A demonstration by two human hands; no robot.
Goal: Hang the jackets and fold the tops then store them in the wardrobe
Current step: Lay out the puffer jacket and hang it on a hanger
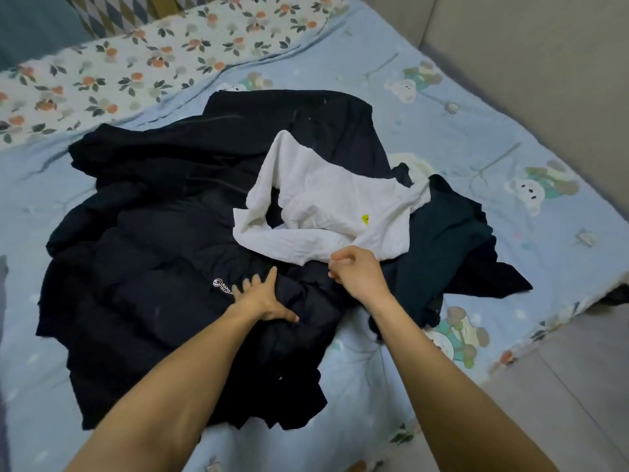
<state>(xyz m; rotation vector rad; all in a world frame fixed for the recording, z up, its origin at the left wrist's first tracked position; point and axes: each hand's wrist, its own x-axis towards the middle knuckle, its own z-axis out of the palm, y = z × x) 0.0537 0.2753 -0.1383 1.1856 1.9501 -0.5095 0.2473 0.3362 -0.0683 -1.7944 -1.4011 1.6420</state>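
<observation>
Two bare forearms, left hand [263, 298] and right hand [354, 272] (no sleeves, no jewellery)

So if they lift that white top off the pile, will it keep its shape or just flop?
Probably flop: the white top lies crumpled in soft folds over the dark jackets. It looks thin, so likely light. Nothing pins it down; the right hand sits at its lower edge, so it should come away easily.
</observation>
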